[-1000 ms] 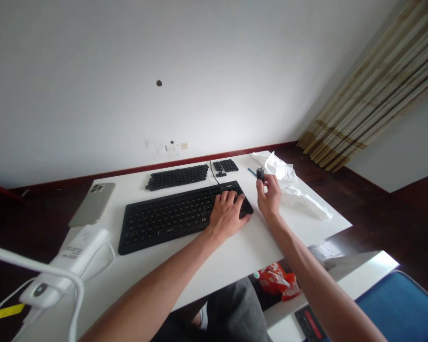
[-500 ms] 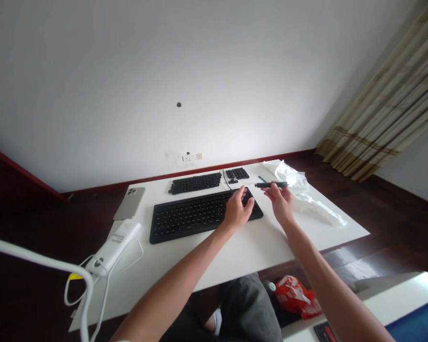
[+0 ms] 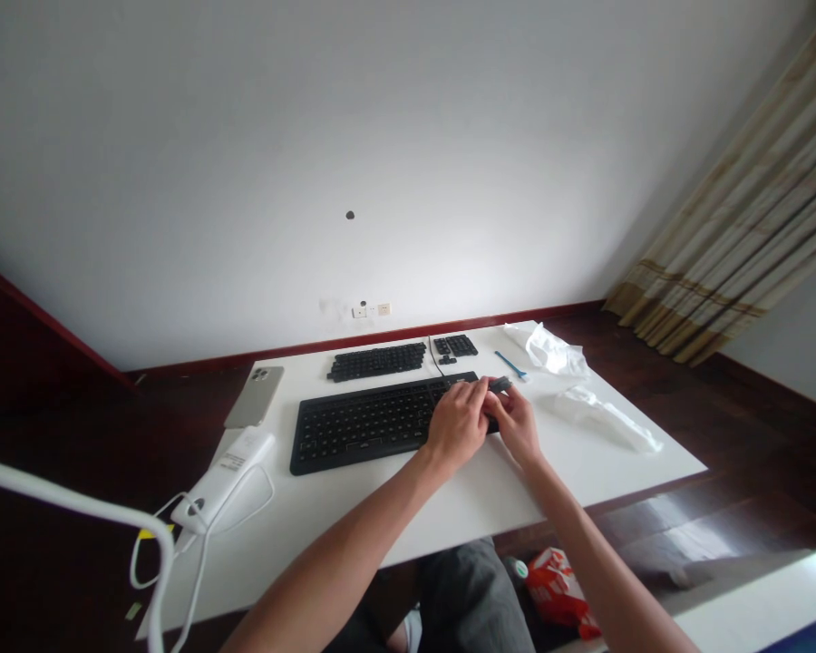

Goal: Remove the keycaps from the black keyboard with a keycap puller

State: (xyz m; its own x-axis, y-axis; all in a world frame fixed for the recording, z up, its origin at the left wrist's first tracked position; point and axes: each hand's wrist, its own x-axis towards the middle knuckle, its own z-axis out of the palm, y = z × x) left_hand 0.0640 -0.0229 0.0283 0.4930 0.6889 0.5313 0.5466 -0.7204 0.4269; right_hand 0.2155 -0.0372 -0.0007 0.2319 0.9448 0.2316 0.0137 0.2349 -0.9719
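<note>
A black keyboard (image 3: 374,419) lies on the white table (image 3: 462,499). My left hand (image 3: 457,423) rests on its right end, fingers curled down over the keys. My right hand (image 3: 517,419) is right beside it at the keyboard's right edge, fingers closed on a small dark object (image 3: 500,384) that I cannot identify for sure. The two hands touch. Behind the keyboard lie a long strip of loose black keycaps (image 3: 376,361) and a smaller block of keycaps (image 3: 456,345).
A thin blue tool (image 3: 510,365) and crumpled white plastic wrap (image 3: 568,372) lie at the right rear. A phone (image 3: 254,396) lies face down at the left, near a white power adapter (image 3: 224,479) with cable. An orange bag (image 3: 558,588) sits on the floor.
My right hand dropped from above the table to the keyboard's right edge, bringing the dark object down. My left hand closed in beside it. The camera tilted slightly.
</note>
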